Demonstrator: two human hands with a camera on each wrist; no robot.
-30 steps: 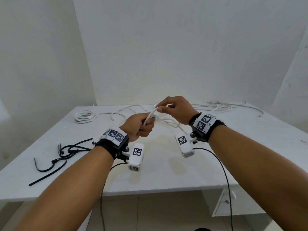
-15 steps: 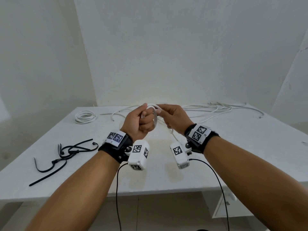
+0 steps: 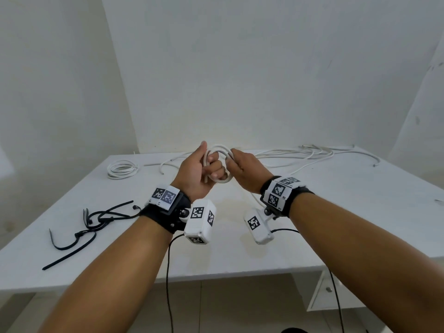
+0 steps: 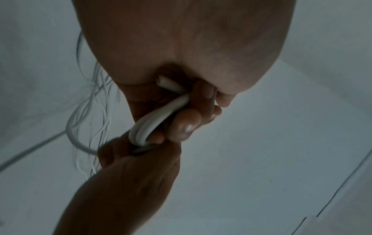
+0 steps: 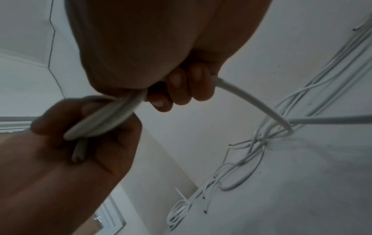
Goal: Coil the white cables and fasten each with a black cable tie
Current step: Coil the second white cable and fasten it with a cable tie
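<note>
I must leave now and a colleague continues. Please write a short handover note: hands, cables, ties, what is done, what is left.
Left hand grips the small white coil above the table.
Right hand pinches the same cable, feeding it on.
Loose white cables lie at the far right; one wound coil lies at the far left; whether it is tied I cannot tell.
Black cable ties lie at the left, untouched.
Left: finish winding, tie, then the loose cables.

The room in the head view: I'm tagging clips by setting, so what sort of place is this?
Probably a bare indoor workroom set up for recording. A plain white table stands against unadorned white walls, carrying only loose white cables and black cable ties.
</note>
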